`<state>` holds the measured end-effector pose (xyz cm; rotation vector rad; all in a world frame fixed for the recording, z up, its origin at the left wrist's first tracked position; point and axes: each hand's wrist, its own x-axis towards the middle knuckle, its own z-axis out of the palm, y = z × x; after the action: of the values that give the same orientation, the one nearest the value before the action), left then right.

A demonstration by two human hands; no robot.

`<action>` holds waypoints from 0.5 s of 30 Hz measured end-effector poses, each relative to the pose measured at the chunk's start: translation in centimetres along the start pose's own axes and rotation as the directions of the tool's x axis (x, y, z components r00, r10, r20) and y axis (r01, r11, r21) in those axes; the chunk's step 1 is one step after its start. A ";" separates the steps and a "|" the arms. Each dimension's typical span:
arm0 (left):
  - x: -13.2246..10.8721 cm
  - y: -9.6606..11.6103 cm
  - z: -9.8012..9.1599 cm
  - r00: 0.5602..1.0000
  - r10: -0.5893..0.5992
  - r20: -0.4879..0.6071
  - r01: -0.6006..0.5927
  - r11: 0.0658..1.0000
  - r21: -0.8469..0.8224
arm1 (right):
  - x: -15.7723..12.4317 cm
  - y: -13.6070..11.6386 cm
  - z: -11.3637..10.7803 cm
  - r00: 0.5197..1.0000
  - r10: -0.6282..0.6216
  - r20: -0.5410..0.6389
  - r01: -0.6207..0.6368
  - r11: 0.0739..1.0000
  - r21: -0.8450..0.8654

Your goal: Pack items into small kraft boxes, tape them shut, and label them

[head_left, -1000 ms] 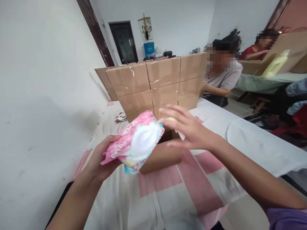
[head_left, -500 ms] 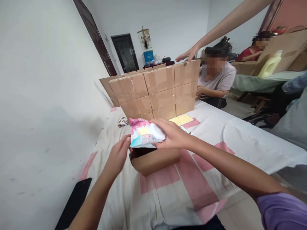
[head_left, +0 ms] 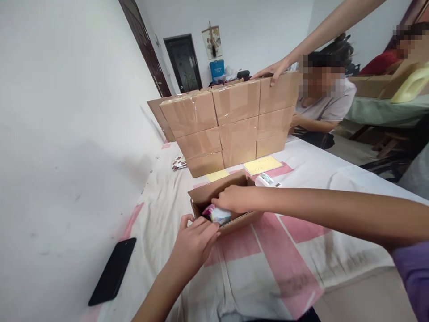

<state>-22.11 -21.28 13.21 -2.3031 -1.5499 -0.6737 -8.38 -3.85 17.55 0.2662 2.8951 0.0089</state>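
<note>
An opened small cardboard box (head_left: 238,224) stands on the table before me, its far flap raised. Inside it lies a soft plastic packet (head_left: 221,216) in pink, white and pale blue, partly hidden by the box wall and my fingers. My right hand (head_left: 234,198) reaches over the far side into the box, its curled fingers closed on the packet's upper end. At the near left corner, my left hand (head_left: 197,236) has its fingers bent over the box's rim, close to the packet.
A taped stack of cardboard boxes (head_left: 237,123) stands behind, another person's hand (head_left: 276,71) on its top. A person (head_left: 326,103) sits at the right. A white item (head_left: 266,180), yellow cards (head_left: 263,165) and a black phone (head_left: 113,271) lie on the cloth-covered table (head_left: 284,268).
The packet has gone from above the box down into it with my right hand. My left hand has shifted to the near rim. The other person's hand has settled on the stack.
</note>
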 end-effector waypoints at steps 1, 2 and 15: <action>0.0 0.1 0.0 1.000 0.005 -0.008 -0.005 1.000 0.009 | 0.7 -0.6 0.2 0.998 0.012 0.059 -0.009 0.999 -0.040; -0.1 0.1 0.0 1.000 0.002 -0.015 -0.002 1.000 0.016 | 1.3 -1.2 0.4 0.995 0.024 0.101 -0.018 0.998 -0.066; -0.1 -1.1 0.6 0.996 -0.075 -0.039 0.075 0.997 -0.023 | -1.4 -0.3 -2.4 0.996 0.078 -0.051 -0.063 0.967 0.247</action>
<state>-23.02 -20.65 12.57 -2.2423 -1.6255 -0.7547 -7.71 -4.34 20.23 0.4186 2.9438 -0.3365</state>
